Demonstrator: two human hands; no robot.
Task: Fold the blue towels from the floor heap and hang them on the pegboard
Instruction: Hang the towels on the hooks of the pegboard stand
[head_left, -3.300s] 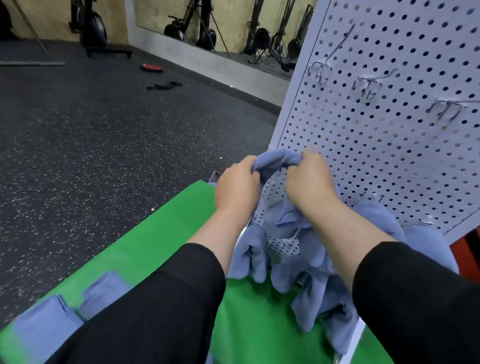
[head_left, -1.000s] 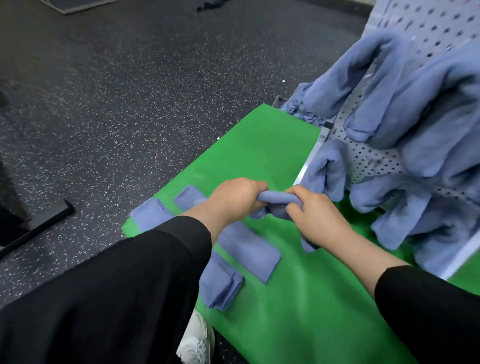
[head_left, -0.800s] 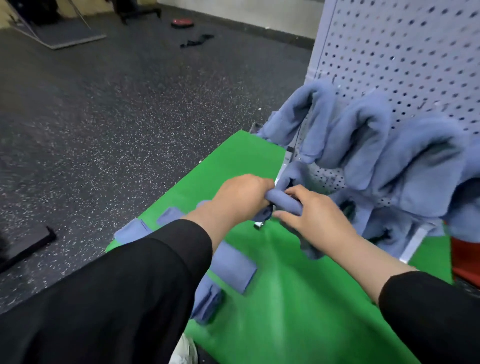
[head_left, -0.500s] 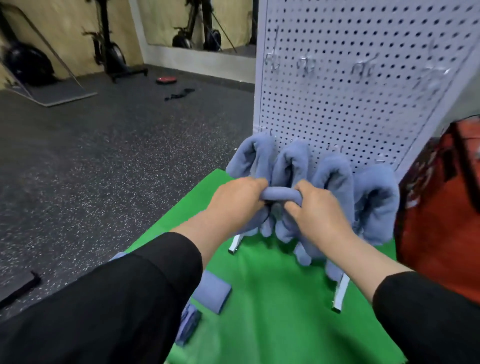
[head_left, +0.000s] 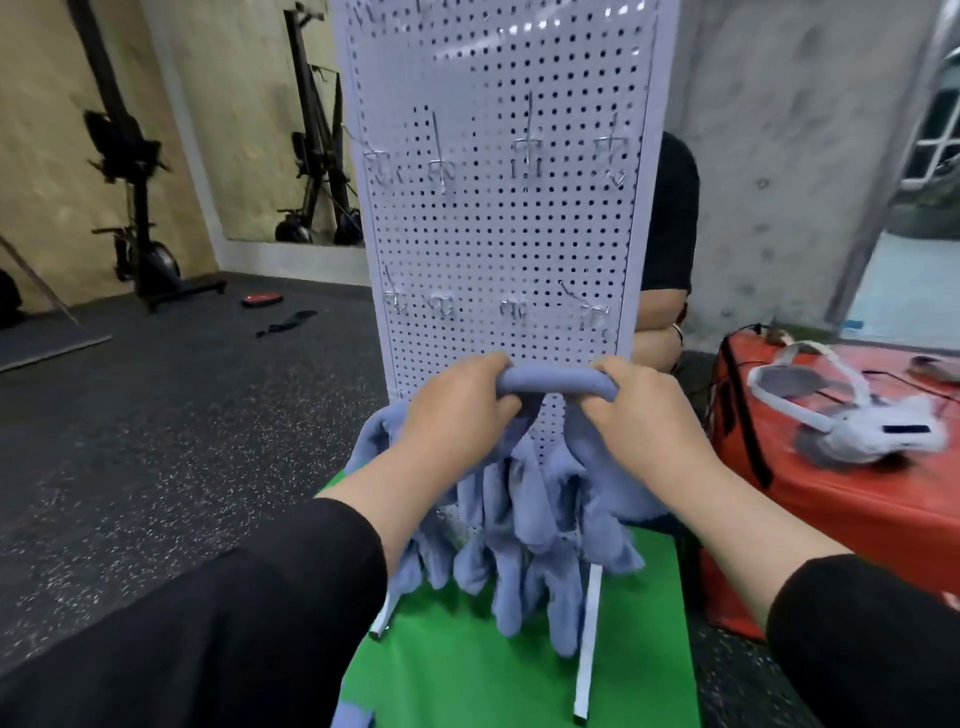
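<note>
Before the pegboard (head_left: 498, 234), both hands, left (head_left: 457, 410) and right (head_left: 644, 415), grip the ends of a folded blue towel (head_left: 553, 382), now raised from mat level to just below the bare middle hooks (head_left: 514, 307); hanging comes next, above towels already hung (head_left: 524, 525).

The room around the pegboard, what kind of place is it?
Probably a gym or training room: exercise machines stand by the wall, a large wall mirror reflects more equipment, and the floor is dark speckled rubber.
</note>
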